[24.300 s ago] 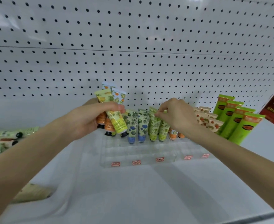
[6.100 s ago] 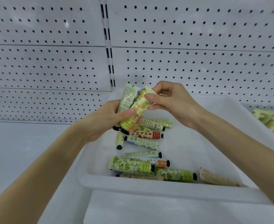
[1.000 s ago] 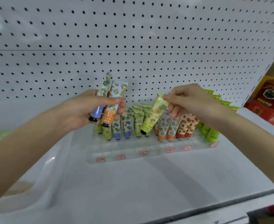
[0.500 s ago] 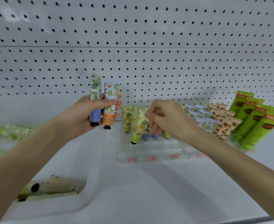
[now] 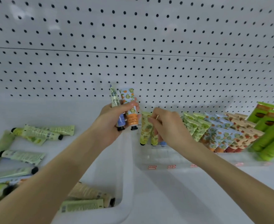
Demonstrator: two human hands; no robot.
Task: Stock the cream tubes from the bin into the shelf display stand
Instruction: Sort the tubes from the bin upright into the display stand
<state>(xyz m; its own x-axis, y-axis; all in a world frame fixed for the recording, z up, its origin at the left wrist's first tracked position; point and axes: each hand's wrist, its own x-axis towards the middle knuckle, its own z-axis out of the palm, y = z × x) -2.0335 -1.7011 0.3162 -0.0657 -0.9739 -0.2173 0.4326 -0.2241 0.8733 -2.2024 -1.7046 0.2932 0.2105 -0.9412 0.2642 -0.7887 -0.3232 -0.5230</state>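
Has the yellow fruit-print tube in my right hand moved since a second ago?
Yes. The yellow fruit-print cream tube went down and leftward against the clear acrylic display stand, reaching its left end.

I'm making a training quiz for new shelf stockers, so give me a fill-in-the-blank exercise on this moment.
The left hand holds ____ tubes upright. The ____ hand pinches a yellow tube at the clear display stand. The tall tubes at its right end are ____. The bin is ____ in colour.
Missing words: two, right, green, white.
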